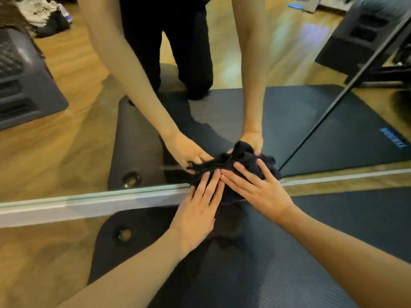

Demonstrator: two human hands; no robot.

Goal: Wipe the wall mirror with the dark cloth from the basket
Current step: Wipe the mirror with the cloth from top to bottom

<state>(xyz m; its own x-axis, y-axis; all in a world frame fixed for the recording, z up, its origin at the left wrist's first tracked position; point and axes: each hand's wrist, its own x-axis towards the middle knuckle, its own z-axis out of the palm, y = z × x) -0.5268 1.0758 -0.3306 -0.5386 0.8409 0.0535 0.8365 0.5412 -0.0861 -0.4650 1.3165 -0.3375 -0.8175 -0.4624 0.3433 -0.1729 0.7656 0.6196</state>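
At mirror's [66, 134] bottom edge: cloth [240, 165] bunched vs glass. L hand [198, 210] and R hand [258, 187] both flat, fingers straight, pressing it, prob. for even wiping pressure low down, above mat [266, 263].

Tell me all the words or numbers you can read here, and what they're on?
Blue lettering on the dark exercise mat, seen only as a reflection in the wall mirror: mirrored and too blurred to read.
No other words, numbers or signs can be read.
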